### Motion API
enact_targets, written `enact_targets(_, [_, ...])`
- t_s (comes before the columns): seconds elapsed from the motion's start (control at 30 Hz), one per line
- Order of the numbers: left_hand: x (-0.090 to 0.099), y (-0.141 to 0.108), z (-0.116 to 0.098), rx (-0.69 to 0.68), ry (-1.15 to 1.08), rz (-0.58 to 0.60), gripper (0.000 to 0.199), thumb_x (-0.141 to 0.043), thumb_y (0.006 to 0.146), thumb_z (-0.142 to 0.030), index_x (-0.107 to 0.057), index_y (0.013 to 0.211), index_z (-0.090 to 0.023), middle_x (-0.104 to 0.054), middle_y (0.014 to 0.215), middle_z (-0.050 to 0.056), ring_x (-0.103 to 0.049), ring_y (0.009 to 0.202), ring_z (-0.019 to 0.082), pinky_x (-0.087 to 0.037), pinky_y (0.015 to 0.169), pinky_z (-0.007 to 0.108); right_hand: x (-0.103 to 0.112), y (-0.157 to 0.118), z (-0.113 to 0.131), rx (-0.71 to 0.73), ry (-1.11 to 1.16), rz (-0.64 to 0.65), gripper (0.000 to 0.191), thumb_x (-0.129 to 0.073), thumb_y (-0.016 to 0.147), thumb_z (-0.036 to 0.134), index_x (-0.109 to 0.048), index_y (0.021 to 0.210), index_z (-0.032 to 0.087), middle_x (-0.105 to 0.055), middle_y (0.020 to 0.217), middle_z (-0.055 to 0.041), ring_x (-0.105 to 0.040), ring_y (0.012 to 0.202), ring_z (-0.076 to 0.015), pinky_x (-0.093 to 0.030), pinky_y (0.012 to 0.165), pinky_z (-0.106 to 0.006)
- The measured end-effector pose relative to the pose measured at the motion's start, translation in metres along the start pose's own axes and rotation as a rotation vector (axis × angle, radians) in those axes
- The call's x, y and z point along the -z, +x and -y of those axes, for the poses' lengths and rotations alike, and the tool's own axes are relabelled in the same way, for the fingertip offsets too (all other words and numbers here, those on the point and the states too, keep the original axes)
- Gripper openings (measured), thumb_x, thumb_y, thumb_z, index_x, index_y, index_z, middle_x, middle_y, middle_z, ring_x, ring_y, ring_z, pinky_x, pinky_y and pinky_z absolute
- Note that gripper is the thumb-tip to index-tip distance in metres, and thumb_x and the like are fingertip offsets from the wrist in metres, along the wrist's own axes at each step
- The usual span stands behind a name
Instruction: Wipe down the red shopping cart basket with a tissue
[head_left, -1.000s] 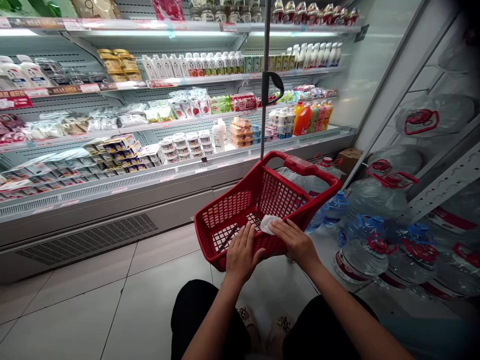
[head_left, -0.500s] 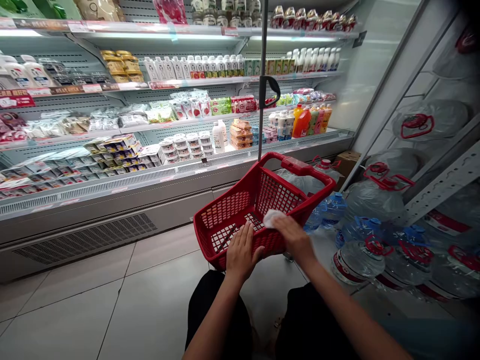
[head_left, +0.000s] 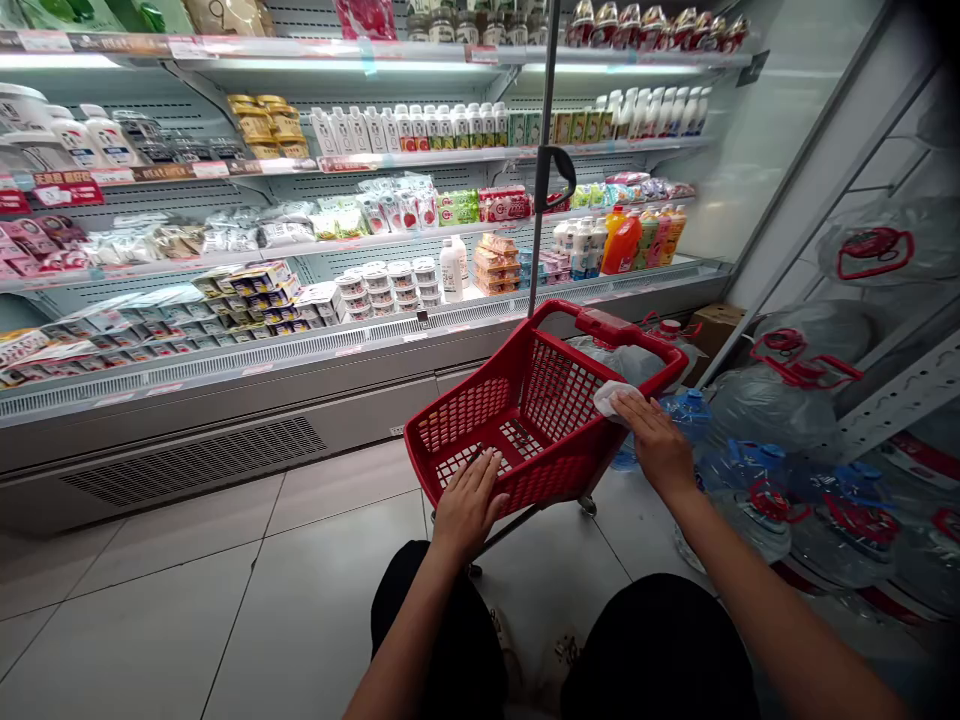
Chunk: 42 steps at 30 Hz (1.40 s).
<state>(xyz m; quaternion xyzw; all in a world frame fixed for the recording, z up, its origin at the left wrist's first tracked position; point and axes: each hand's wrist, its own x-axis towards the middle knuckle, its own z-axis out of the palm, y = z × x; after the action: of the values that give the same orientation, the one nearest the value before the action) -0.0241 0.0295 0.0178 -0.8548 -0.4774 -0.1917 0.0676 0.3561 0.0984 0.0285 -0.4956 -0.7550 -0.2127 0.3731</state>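
Observation:
A small red shopping cart with a perforated plastic basket stands on the floor before my knees. My right hand presses a white wipe against the upper rim of the near side, close to the handle end. Fingers flat and stretched, my left hand lies on the near rim toward the lower front end of the basket. The red handle rises at the far right of the cart. Through the basket's holes the pale floor shows.
A refrigerated display case with dairy products and drinks runs along the back. Several large water bottles with red handles stand on the right, beside a metal rack. A cardboard box sits behind the cart. A dark pole with a door handle stands upright behind the cart.
My right hand has slid the white wipe right and up along the near rim toward the handle. My left hand stays on the rim. The whole view has shifted slightly.

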Motion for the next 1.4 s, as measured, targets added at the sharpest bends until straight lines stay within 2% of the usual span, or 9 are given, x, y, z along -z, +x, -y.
enact_targets(0.3, [-0.013,0.009,-0.018,0.013,0.001,-0.052,0.073,-0.041,0.109,-0.047,-0.008,0.168,-0.02,-0.034,0.169,0.01,-0.041,0.152,0.025,-0.038,0.122,0.044,-0.042,-0.03,0.137,0.209,0.257,0.169,0.072,-0.035,0.099,0.002,-0.026,0.165,0.03,-0.053,0.157,-0.0017,-0.051,0.144,-0.0187,-0.042,0.123,-0.045])
enact_targets(0.43, [-0.002,0.002,-0.002,-0.052,0.002,0.015,0.068,-0.04,0.109,-0.045,-0.012,0.168,-0.024,-0.034,0.169,0.008,-0.041,0.152,0.023,-0.037,0.123,0.042,-0.033,-0.019,0.1,0.262,0.244,0.164,0.07,-0.038,0.099,0.002,-0.031,0.163,0.03,-0.056,0.153,-0.0007,-0.054,0.141,-0.0186,-0.041,0.124,-0.045])
enact_targets(0.63, [0.007,-0.012,0.032,-0.117,0.044,0.092,0.06,-0.041,0.11,-0.034,-0.022,0.166,-0.029,-0.039,0.167,0.005,-0.045,0.149,0.019,-0.033,0.124,0.041,-0.032,0.008,0.013,0.052,0.134,0.074,0.063,-0.032,0.101,0.004,-0.043,0.159,0.028,-0.055,0.154,-0.0031,-0.049,0.145,-0.0199,-0.038,0.126,-0.048])
enact_targets(0.73, [0.001,-0.01,0.028,-0.077,0.041,0.06,0.061,-0.041,0.109,-0.029,-0.02,0.166,-0.031,-0.046,0.163,0.005,-0.051,0.144,0.02,-0.032,0.125,0.045,-0.043,0.009,0.026,0.011,0.153,0.056,0.065,-0.032,0.098,0.001,-0.046,0.157,0.026,-0.058,0.152,-0.0042,-0.047,0.147,-0.0204,-0.038,0.125,-0.049])
enact_targets(0.93, [-0.02,0.001,-0.012,0.084,0.069,-0.027,0.069,-0.04,0.108,-0.026,-0.005,0.168,-0.029,-0.048,0.161,0.009,-0.056,0.14,0.025,-0.034,0.122,0.054,-0.051,-0.024,0.129,0.108,0.309,0.136,0.074,-0.032,0.094,-0.003,-0.037,0.161,0.028,-0.054,0.156,-0.0038,-0.049,0.145,-0.0181,-0.042,0.124,-0.047])
enact_targets(1.03, [-0.024,0.003,-0.024,0.088,0.046,-0.044,0.073,-0.041,0.107,-0.029,-0.001,0.169,-0.023,-0.043,0.164,0.01,-0.051,0.145,0.025,-0.038,0.12,0.051,-0.042,-0.039,0.156,0.181,0.379,0.193,0.072,-0.035,0.096,-0.001,-0.036,0.161,0.03,-0.055,0.155,-0.0018,-0.049,0.145,-0.0174,-0.043,0.123,-0.045])
enact_targets(1.2, [-0.012,0.003,0.002,-0.139,-0.063,0.091,0.084,-0.058,0.099,-0.057,-0.022,0.167,-0.022,-0.048,0.161,0.011,-0.049,0.146,0.025,-0.039,0.121,0.043,-0.039,-0.031,0.109,0.206,0.374,0.225,0.069,-0.034,0.098,0.0,-0.042,0.158,0.031,-0.057,0.153,-0.0001,-0.051,0.143,-0.016,-0.043,0.123,-0.045])
enact_targets(1.3, [-0.005,0.006,0.034,-0.121,-0.02,0.151,0.08,-0.068,0.088,-0.069,-0.049,0.154,-0.027,-0.062,0.149,0.009,-0.056,0.139,0.028,-0.033,0.124,0.05,-0.05,-0.014,0.066,0.106,0.316,0.194,0.069,-0.031,0.096,-0.002,-0.045,0.157,0.029,-0.058,0.153,-0.0013,-0.052,0.142,-0.0153,-0.041,0.123,-0.045])
enact_targets(1.4, [-0.005,0.012,0.053,-0.063,0.051,0.169,0.075,-0.075,0.082,-0.07,-0.062,0.141,-0.025,-0.068,0.139,0.011,-0.062,0.131,0.03,-0.039,0.119,0.049,-0.063,-0.002,0.052,0.049,0.3,0.179,0.069,-0.03,0.095,-0.002,-0.049,0.154,0.027,-0.06,0.151,-0.0024,-0.053,0.142,-0.0158,-0.04,0.124,-0.046])
